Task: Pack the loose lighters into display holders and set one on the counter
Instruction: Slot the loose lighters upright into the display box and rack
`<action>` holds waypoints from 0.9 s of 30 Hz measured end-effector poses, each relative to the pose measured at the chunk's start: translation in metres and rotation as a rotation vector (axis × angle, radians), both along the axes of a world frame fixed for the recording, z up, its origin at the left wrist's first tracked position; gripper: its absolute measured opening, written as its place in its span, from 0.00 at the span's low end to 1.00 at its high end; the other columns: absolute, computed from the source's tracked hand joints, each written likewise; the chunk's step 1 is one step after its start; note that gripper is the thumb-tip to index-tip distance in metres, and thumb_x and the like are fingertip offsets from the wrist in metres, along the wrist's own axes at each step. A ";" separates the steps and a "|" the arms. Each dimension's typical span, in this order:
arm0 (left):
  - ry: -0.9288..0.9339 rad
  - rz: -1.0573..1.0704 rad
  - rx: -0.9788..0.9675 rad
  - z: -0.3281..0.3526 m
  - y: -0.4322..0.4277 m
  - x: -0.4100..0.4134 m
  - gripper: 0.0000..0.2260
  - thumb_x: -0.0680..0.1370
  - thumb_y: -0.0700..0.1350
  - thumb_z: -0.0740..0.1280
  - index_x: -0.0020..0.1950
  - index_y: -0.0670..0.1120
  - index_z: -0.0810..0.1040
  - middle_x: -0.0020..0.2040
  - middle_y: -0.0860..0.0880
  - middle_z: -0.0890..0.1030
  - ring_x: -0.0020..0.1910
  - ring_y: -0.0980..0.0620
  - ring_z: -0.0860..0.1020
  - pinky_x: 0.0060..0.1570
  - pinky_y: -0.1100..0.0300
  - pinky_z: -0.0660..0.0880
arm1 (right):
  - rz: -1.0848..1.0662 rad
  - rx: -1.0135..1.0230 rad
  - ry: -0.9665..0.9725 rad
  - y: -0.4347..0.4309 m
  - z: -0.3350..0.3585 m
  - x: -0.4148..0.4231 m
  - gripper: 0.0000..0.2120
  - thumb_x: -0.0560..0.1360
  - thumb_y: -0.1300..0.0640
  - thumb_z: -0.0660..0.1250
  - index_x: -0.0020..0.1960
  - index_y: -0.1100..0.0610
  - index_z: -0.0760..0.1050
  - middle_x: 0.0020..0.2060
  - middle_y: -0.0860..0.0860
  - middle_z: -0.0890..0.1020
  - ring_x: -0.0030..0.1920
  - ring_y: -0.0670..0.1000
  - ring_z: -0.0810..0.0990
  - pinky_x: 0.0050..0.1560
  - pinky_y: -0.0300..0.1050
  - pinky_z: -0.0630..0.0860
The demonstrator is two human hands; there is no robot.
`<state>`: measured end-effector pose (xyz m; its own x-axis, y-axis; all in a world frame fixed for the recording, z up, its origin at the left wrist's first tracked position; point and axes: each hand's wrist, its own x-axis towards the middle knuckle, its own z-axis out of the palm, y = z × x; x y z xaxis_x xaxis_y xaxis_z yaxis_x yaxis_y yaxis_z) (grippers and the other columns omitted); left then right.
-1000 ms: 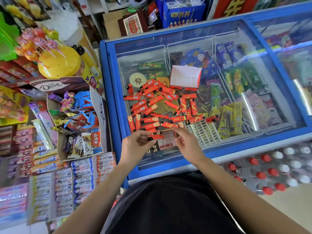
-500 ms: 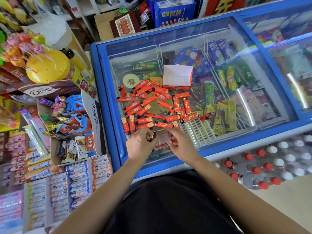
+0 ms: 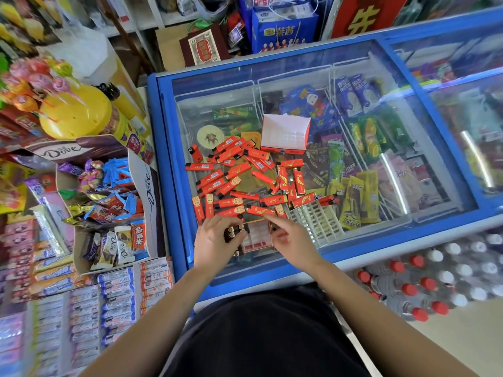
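Observation:
Several loose red lighters lie scattered on the glass lid of a blue chest freezer. At the lid's near edge sits a red display holder with a few lighters standing in its left slots, metal tops up. My left hand rests against the holder's left side, fingers curled over those lighters. My right hand is at the holder's right side, fingers pinching a red lighter there. An empty white slotted insert lies just right of my right hand. A second red-and-white holder box stands farther back.
Left of the freezer are an open Dove chocolate carton, a yellow lollipop stand and rows of gum packs. Shrink-wrapped water bottles with red and white caps lie on the floor at the right. Boxes stand behind the freezer.
Both hands have closed in on the near holder. The lighter my left hand held level a second ago is no longer seen; that hand now covers the standing lighters.

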<state>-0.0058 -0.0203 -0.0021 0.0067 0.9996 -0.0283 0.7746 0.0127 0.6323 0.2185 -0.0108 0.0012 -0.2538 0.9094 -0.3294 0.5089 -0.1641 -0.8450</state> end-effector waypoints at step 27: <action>0.305 0.075 -0.367 -0.017 0.133 -0.034 0.35 0.73 0.57 0.76 0.75 0.50 0.66 0.68 0.44 0.70 0.68 0.39 0.67 0.58 0.42 0.77 | -0.002 -0.087 -0.720 0.155 -0.004 -0.028 0.23 0.74 0.43 0.72 0.65 0.46 0.69 0.66 0.58 0.68 0.69 0.65 0.65 0.62 0.64 0.74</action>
<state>-0.0396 0.1125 -0.0187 -0.1285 0.9207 -0.3685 0.9124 0.2554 0.3199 0.1906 0.1447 -0.0028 0.0547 0.8723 -0.4859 0.9339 -0.2169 -0.2843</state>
